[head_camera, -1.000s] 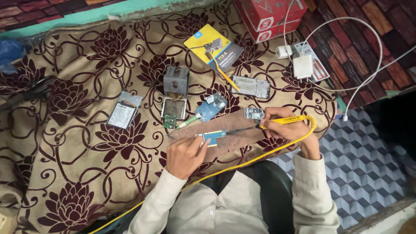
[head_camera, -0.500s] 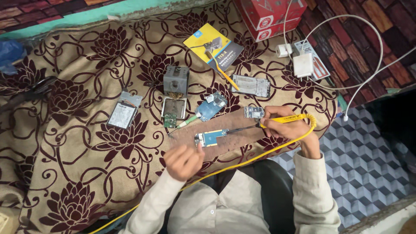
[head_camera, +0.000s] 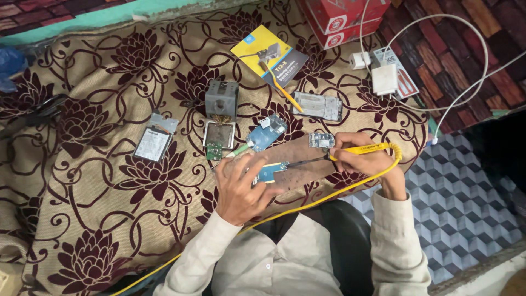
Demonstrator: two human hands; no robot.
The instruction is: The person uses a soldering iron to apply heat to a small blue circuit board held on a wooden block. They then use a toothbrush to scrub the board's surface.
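My right hand [head_camera: 368,160] grips a yellow soldering iron [head_camera: 350,152] whose dark tip points left at a small blue circuit board [head_camera: 269,172] on a brown wooden slab [head_camera: 307,164]. My left hand [head_camera: 241,186] rests on the left end of that board, fingers spread over it. The iron's yellow cord [head_camera: 307,205] loops back under my right wrist and runs down to the left across my lap.
On the floral cloth [head_camera: 98,181] lie a second blue board [head_camera: 267,132], a small grey module [head_camera: 321,140], a grey tip stand [head_camera: 221,99], a metal tray [head_camera: 219,134], a phone battery [head_camera: 153,143], a phone frame [head_camera: 317,106], a yellow booklet [head_camera: 262,52], white chargers [head_camera: 384,78] and red boxes [head_camera: 339,16].
My left hand has moved up and right from the cloth onto the small blue board. The right hand with the soldering iron has stayed nearly still.
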